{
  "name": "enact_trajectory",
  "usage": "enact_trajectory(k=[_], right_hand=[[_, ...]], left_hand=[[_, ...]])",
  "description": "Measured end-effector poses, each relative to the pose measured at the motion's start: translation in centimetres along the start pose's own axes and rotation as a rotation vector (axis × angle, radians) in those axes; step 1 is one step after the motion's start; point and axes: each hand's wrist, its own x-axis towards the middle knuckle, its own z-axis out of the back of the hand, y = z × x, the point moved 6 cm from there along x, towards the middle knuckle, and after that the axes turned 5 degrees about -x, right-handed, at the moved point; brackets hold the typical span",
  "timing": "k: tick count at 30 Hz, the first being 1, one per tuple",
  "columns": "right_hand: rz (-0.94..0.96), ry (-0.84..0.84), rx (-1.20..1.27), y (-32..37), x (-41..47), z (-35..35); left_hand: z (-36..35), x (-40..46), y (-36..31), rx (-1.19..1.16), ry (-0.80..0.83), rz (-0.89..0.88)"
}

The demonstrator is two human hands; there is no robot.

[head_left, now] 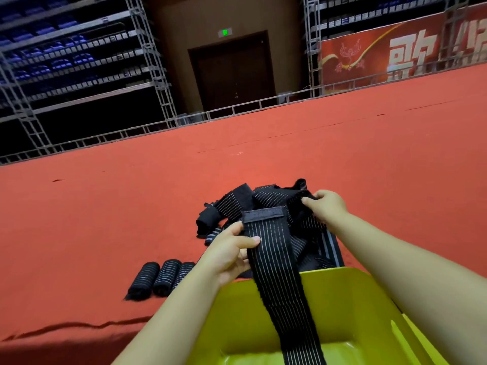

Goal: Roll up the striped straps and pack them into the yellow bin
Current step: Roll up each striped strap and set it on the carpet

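Note:
A black strap with thin white stripes (279, 272) hangs from its velcro end down into the yellow bin (350, 293) at the bottom of the view. My left hand (232, 252) pinches this strap near its top, thumb across the stripes. Behind it lies a loose pile of striped straps (263, 200) on the red floor. My right hand (326, 204) grips a strap at the pile's right edge. Three rolled straps (163, 279) lie side by side to the left of the bin.
Red carpet (131, 206) covers the floor all around. A metal truss rail (237, 109) runs along the carpet's far edge, with tiered blue seats, a dark door and a red banner (395, 51) beyond it.

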Motion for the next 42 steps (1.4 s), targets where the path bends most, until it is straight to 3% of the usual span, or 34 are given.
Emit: enact_trajectory(k=[5,14,22,25,30,34,39,42], right_hand=[[0.001,-0.108,-0.258,-0.3,-1.3,2.8],[0.304,0.064,-0.248,2.8,-4.0,1.7],[0.443,0.245,-0.42,6.1,-1.8,-6.4],[0.417,0.265,-0.538,7.0,-1.0,-9.4],[0.453,0.213,-0.588,6.8,-0.5,-9.5],[0.595,0.258,-0.412,6.1,-1.5,-7.2],[0.654,0.265,-0.356,4.7,-2.3,-4.4],[0.671,0.285,-0.338,4.4,-2.9,-3.3]], left_hand=[[0.2,-1.8,0.5,-0.05,-0.042,0.033],[-1.4,-3.2,1.0,-0.021,-0.05,-0.004],[1.5,-2.8,-0.4,-0.02,-0.173,-0.082],[2.6,-2.6,-1.0,-0.02,-0.2,-0.116],[4.2,-1.8,-2.1,0.173,-0.276,-0.158],[5.0,1.1,-4.4,0.69,-0.418,-0.264],[3.3,5.6,-5.7,0.899,-0.314,-0.281],[2.2,7.3,-5.5,0.863,-0.235,-0.284]])
